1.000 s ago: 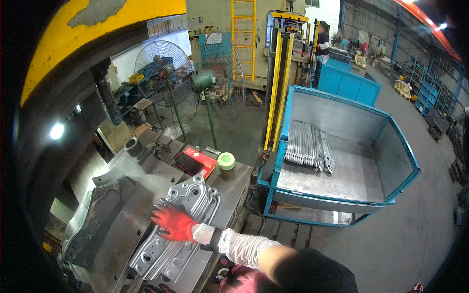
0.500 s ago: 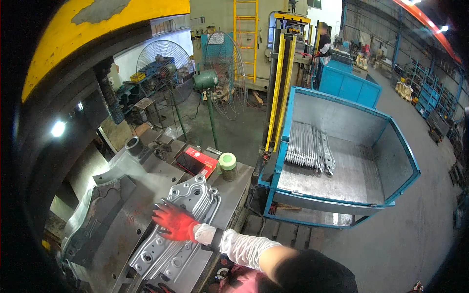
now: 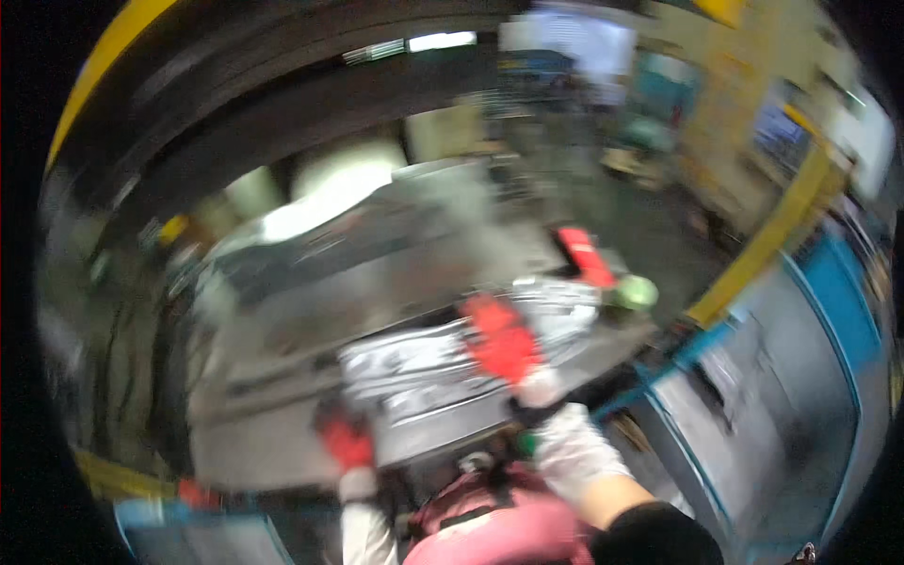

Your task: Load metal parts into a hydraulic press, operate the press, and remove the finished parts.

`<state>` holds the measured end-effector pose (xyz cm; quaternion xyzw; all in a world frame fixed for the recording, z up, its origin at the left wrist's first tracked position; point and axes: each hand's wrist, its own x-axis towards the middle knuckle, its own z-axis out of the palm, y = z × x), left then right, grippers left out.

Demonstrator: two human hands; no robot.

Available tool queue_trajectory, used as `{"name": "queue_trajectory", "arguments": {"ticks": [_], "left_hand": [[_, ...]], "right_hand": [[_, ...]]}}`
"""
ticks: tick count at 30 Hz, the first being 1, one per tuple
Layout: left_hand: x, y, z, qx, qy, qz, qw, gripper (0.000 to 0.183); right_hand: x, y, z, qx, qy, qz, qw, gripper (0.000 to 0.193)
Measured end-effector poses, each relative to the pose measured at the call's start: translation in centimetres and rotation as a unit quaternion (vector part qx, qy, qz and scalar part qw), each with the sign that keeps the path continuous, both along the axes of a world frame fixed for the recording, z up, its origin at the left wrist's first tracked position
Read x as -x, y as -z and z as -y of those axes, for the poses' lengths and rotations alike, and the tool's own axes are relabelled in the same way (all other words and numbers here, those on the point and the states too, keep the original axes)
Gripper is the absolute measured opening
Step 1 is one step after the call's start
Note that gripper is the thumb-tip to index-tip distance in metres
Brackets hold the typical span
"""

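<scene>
Both gloved hands, left hand [image 3: 347, 443] and right hand [image 3: 504, 341], on pressed metal panel [image 3: 443, 377] edges; view blurred.

The stamped metal sheet [image 3: 443, 377] lay at frame centre on the press bed [image 3: 282, 443]. The right hand [image 3: 504, 339] rested on its right part; the left hand [image 3: 347, 443] sat at its lower left edge. A bin [image 3: 800, 377] stood at the right, a small round cup-like object [image 3: 638, 292] between it and the sheet.

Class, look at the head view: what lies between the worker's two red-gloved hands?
The pressed metal sheet spans between the left hand and right hand; blur hides the grip.
</scene>
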<state>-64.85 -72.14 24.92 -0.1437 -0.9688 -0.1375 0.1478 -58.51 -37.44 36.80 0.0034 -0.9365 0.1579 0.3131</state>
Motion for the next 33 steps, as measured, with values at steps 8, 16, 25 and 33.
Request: {"name": "queue_trajectory", "arguments": {"ticks": [8, 16, 25, 33], "left_hand": [[-1.9, -1.2, 0.2, -0.01, -0.065, -0.012, 0.998, 0.072], [-1.3, -1.6, -0.3, -0.023, -0.064, -0.004, 0.998, 0.072], [-1.4, -1.4, -0.1, -0.021, -0.066, 0.016, 0.997, 0.075], [-1.4, -1.6, -0.1, -0.023, -0.062, 0.023, 0.998, 0.073]], "right_hand": [[-0.5, -3.4, 1.9, -0.062, 0.024, 0.062, 0.996, 0.055], [0.3, -7.2, -3.2, -0.155, -0.161, 0.265, 0.938, 0.099], [3.2, -9.4, -3.2, -0.192, -0.233, 0.36, 0.883, 0.098], [2.7, -8.3, -3.3, -0.168, -0.237, 0.32, 0.902, 0.099]]}}
